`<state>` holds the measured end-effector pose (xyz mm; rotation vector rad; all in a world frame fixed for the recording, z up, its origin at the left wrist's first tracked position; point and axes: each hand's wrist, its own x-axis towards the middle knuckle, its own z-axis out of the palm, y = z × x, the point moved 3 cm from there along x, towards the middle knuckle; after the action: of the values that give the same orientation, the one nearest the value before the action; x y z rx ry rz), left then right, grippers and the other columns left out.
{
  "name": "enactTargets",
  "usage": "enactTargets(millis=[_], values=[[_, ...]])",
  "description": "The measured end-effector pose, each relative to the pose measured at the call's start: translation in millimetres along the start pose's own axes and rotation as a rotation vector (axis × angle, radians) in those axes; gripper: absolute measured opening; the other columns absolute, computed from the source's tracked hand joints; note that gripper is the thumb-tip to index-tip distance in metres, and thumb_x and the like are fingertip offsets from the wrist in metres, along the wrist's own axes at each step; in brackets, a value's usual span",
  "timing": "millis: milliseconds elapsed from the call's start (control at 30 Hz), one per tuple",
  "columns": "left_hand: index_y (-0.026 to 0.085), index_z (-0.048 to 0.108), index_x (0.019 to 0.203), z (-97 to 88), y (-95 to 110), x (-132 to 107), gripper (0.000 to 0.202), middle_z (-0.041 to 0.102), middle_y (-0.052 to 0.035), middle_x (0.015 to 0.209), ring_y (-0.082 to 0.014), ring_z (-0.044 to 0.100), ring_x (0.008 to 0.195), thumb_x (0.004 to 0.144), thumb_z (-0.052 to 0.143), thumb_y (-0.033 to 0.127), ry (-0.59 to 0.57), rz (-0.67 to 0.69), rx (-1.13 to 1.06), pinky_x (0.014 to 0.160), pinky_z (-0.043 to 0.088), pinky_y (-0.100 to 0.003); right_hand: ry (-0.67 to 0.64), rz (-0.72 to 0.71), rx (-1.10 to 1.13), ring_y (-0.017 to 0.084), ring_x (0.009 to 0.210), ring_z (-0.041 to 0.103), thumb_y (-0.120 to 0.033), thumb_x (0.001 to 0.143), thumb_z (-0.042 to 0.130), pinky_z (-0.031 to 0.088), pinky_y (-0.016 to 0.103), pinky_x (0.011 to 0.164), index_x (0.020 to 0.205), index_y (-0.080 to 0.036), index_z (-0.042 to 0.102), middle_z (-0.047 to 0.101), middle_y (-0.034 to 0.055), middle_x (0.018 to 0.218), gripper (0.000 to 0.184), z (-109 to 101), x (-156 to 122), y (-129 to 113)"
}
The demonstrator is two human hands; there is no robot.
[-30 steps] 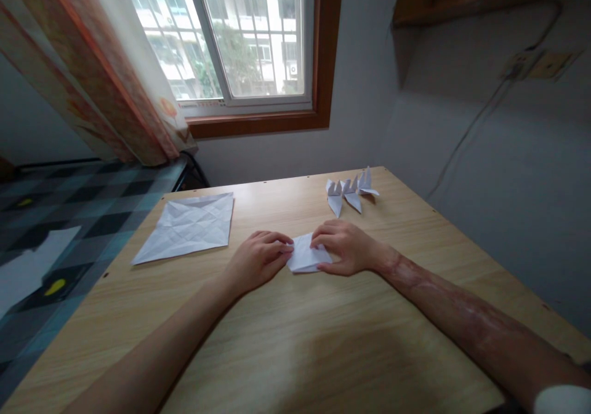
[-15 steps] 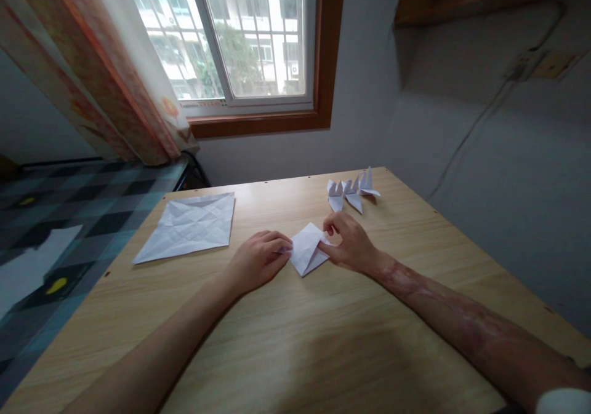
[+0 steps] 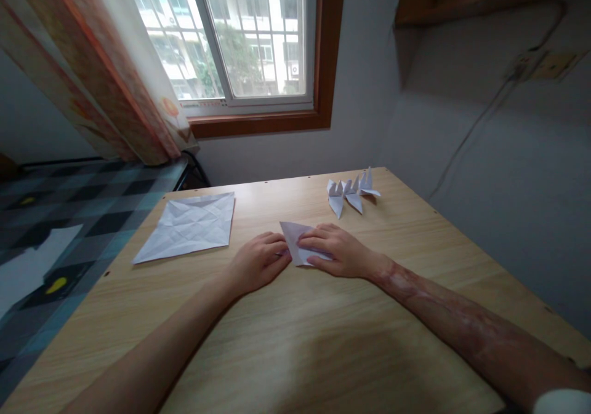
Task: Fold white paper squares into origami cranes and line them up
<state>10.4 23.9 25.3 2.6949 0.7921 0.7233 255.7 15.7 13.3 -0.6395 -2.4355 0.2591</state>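
A small piece of folded white paper [image 3: 293,245] is on the wooden table between my two hands, one pointed corner toward the far side. My left hand [image 3: 261,259] is closed on the paper's left edge, thumb and fingers together, and hides that corner. Across the right part lies my right hand [image 3: 339,250], fingers stretched out and pressing on the paper, thumb apart and nearer to me. Its fingers cover much of the folded flap.
A larger creased white sheet [image 3: 196,226] lies at the table's left. Several folded paper pieces [image 3: 353,192] stand in a row at the back right. Left of the table [image 3: 258,352] is a checked cloth [image 3: 115,223] with white paper [image 3: 39,266] on it.
My right hand has gone from pinching at the right corner to lying flat over the paper. The diamond shape has become narrower, its right side folded leftward. My left hand has stayed put.
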Motion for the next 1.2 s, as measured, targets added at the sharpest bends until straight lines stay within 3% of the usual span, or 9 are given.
enactTargets(millis=[200, 333, 567, 667, 767, 867, 1000, 1200], values=[[0.026, 0.082, 0.12, -8.5, 10.4, 3.1, 0.022, 0.082, -0.0098, 0.128, -0.0297, 0.076, 0.116, 0.103, 0.069, 0.033, -0.029, -0.047, -0.097, 0.104, 0.06, -0.044, -0.047, -0.011, 0.001, 0.033, 0.129, 0.069, -0.044, 0.107, 0.071, 0.052, 0.051, 0.113, 0.144, -0.021, 0.069, 0.074, 0.0146, 0.145, 0.044, -3.0, -0.1, -0.9], [0.026, 0.085, 0.111, -5.8, 4.9, 5.0, 0.017, 0.085, -0.008, 0.12, -0.0273, 0.079, 0.109, 0.101, 0.074, 0.033, 0.05, -0.127, -0.209, 0.101, 0.062, -0.041, -0.009, 0.019, -0.015, 0.03, 0.123, 0.071, -0.033, 0.11, 0.068, 0.054, 0.05, 0.111, 0.139, -0.022, 0.071, 0.077, 0.0133, 0.136, 0.032, -0.7, 1.1, -0.5], [0.023, 0.087, 0.105, 3.5, -6.7, 3.2, 0.017, 0.084, -0.0085, 0.117, -0.0257, 0.079, 0.107, 0.101, 0.072, 0.031, 0.076, -0.24, -0.428, 0.097, 0.064, -0.037, 0.057, 0.051, 0.015, 0.03, 0.121, 0.072, -0.02, 0.107, 0.068, 0.058, 0.049, 0.107, 0.141, -0.024, 0.065, 0.078, 0.0115, 0.129, 0.034, 6.3, -1.6, 7.1], [0.022, 0.086, 0.098, 4.3, -9.2, 1.3, 0.014, 0.084, -0.0057, 0.105, -0.0238, 0.078, 0.095, 0.097, 0.074, 0.03, 0.103, -0.307, -0.4, 0.087, 0.063, -0.034, 0.113, 0.056, 0.0, 0.031, 0.126, 0.068, -0.017, 0.103, 0.07, 0.058, 0.051, 0.111, 0.146, -0.025, 0.061, 0.072, 0.0133, 0.136, 0.045, 4.0, -2.8, 6.7], [0.021, 0.084, 0.096, 3.6, -8.9, 0.8, 0.016, 0.084, -0.0047, 0.101, -0.0234, 0.077, 0.092, 0.098, 0.072, 0.031, 0.098, -0.324, -0.388, 0.083, 0.062, -0.033, 0.202, 0.084, -0.018, 0.035, 0.14, 0.06, -0.016, 0.096, 0.075, 0.052, 0.057, 0.121, 0.159, -0.024, 0.049, 0.063, 0.0172, 0.15, 0.068, 1.6, -3.9, 7.3], [0.021, 0.084, 0.095, 2.9, -9.6, 0.5, 0.021, 0.085, -0.0052, 0.102, -0.0243, 0.077, 0.092, 0.101, 0.07, 0.035, 0.085, -0.32, -0.389, 0.081, 0.063, -0.033, 0.232, 0.122, -0.005, 0.037, 0.138, 0.063, -0.02, 0.093, 0.081, 0.053, 0.058, 0.119, 0.162, -0.022, 0.045, 0.064, 0.0188, 0.15, 0.077, 2.9, -4.7, 10.7], [0.021, 0.084, 0.091, 3.4, -13.9, -0.7, 0.032, 0.085, -0.0056, 0.1, -0.024, 0.076, 0.09, 0.106, 0.065, 0.041, 0.089, -0.337, -0.362, 0.08, 0.062, -0.033, 0.158, 0.125, 0.002, 0.033, 0.125, 0.072, -0.022, 0.095, 0.079, 0.058, 0.053, 0.11, 0.15, -0.022, 0.059, 0.075, 0.0153, 0.139, 0.058, 5.5, -3.3, 11.2], [0.019, 0.083, 0.093, 2.2, -14.1, 1.2, 0.036, 0.084, -0.0083, 0.103, -0.0251, 0.076, 0.094, 0.109, 0.06, 0.042, 0.11, -0.298, -0.369, 0.087, 0.061, -0.036, 0.059, -0.003, -0.028, 0.028, 0.116, 0.076, -0.024, 0.1, 0.076, 0.058, 0.049, 0.106, 0.127, -0.027, 0.078, 0.081, 0.0084, 0.133, 0.027, 5.6, -0.9, 3.4]])
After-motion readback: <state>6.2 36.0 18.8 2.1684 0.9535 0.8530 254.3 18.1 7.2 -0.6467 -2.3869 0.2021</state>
